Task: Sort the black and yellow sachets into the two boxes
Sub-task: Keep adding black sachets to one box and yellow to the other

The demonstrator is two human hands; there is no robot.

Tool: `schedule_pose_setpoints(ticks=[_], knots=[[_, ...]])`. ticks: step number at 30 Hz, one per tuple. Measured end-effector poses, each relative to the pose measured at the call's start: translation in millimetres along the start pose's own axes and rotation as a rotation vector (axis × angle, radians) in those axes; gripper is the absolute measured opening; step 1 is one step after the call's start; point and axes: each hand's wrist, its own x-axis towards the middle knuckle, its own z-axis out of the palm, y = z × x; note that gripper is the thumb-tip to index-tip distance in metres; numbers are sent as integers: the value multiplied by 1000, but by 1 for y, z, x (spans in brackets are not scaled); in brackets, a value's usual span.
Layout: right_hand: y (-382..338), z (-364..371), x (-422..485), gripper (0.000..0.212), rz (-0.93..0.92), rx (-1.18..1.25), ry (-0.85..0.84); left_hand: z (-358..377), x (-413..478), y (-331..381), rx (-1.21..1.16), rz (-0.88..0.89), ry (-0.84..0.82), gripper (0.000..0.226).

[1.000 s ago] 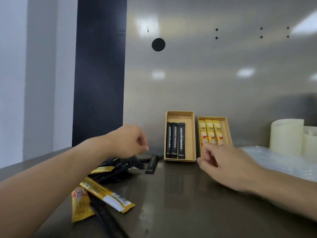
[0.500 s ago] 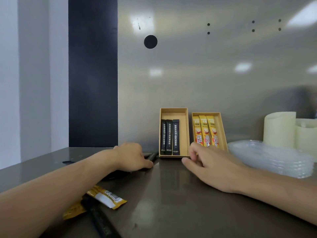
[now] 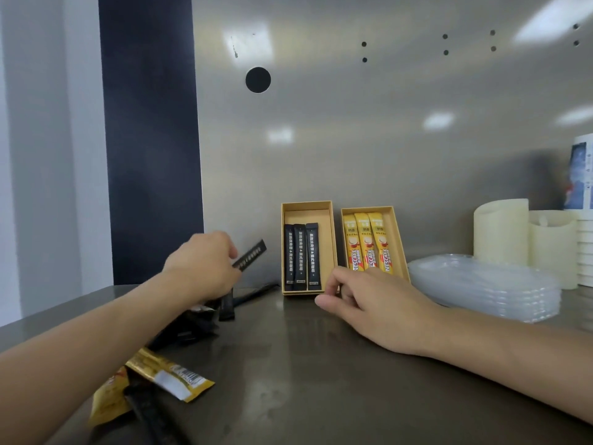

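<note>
Two open cardboard boxes stand side by side at the back of the steel counter. The left box holds three black sachets. In the right box lie three yellow sachets. My left hand is raised left of the boxes and pinches a black sachet that points up to the right. Resting on the counter in front of the boxes, my right hand has loosely curled fingers and holds nothing. A loose pile of black sachets and yellow sachets lies under my left forearm.
A stack of clear plastic lids sits right of the boxes. Behind it stand cream-coloured cylinders and a white stack. A steel back wall closes off the counter.
My left hand has lifted off the counter with a black sachet pinched in it. My right hand has stayed in front of the boxes.
</note>
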Motion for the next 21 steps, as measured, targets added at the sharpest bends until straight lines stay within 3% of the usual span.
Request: schedule_pose_setpoints(ticks=[4, 8, 15, 21], knots=[[0, 0, 0, 36, 32, 69, 27, -2, -2, 6, -478, 26, 85, 19], [4, 2, 4, 26, 82, 242, 124, -2, -17, 25, -810, 204, -174, 20], [6, -3, 12, 23, 252, 792, 218, 11, -23, 33, -825, 343, -412, 32], [7, -11, 13, 16, 265, 882, 299, 9, -25, 34, -762, 381, -474, 42]])
